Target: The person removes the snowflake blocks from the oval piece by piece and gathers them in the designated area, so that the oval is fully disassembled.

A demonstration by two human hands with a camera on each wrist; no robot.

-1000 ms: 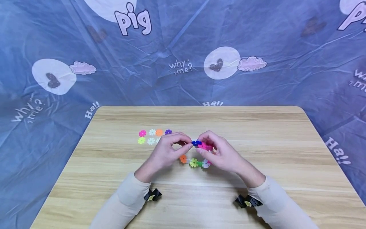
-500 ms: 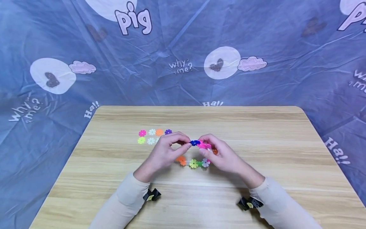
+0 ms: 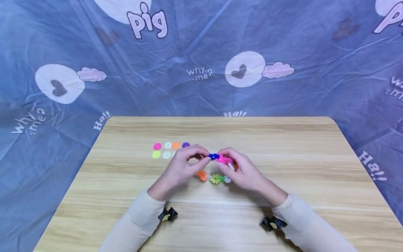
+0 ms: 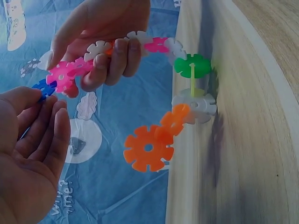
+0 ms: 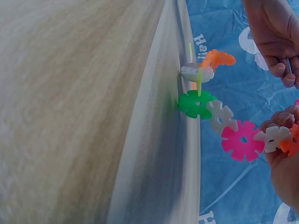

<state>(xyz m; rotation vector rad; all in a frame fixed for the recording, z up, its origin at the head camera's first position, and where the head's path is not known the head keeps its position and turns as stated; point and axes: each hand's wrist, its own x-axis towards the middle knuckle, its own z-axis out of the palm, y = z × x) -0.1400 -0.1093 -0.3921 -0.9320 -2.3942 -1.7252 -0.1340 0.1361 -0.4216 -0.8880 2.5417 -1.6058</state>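
Above the table, my left hand [image 3: 184,164] pinches a blue snowflake disc [image 3: 213,156] between thumb and fingertips. My right hand [image 3: 244,169] grips a chain of interlocked snowflake discs near its pink discs [image 4: 65,74], with fingers curled round it. In the left wrist view the blue disc meets the edge of the first pink disc; how far their slots overlap is unclear. The chain hangs in a curve through white, pink and green discs [image 4: 192,66] to an orange disc [image 4: 148,147] at its loose end. My right fingers partly hide its middle.
Loose snowflake discs lie in two rows left of centre on the wooden table [image 3: 126,196], including a pink disc [image 3: 157,146], a yellow-green disc [image 3: 156,154] and a purple disc [image 3: 185,144]. My left hand hides part of them. A printed blue cloth [image 3: 176,91] hangs behind.
Both hands keep their holds and have shifted only slightly. The blue disc and the pink discs have moved a little left, and the chain's hanging part has swayed slightly.
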